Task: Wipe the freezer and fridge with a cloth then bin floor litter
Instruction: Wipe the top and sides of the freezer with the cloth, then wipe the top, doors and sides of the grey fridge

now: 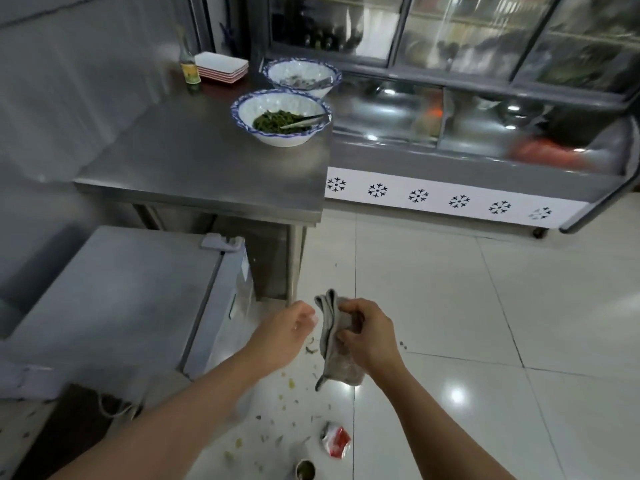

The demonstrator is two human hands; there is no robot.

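A grey cloth (pixel 333 355) hangs folded over the tiled floor, gripped by my right hand (pixel 369 332). My left hand (pixel 289 332) is just left of the cloth with its fingers curled; whether it touches the cloth is unclear. A grey chest freezer (pixel 114 299) with a closed lid stands at the left. A glass-fronted display fridge (pixel 450 109) runs along the back right. Floor litter lies below my hands: a crushed red-and-white can (pixel 335 443), a small round tin (pixel 304 470) and several green food scraps (pixel 291 384).
A steel table (pixel 194 168) stands between freezer and fridge, carrying a bowl of greens with tongs (pixel 280 117), a second bowl (pixel 301 76), a bottle (pixel 189 65) and stacked trays (pixel 221 66). Glossy white floor tiles (pixel 485 323) spread to the right.
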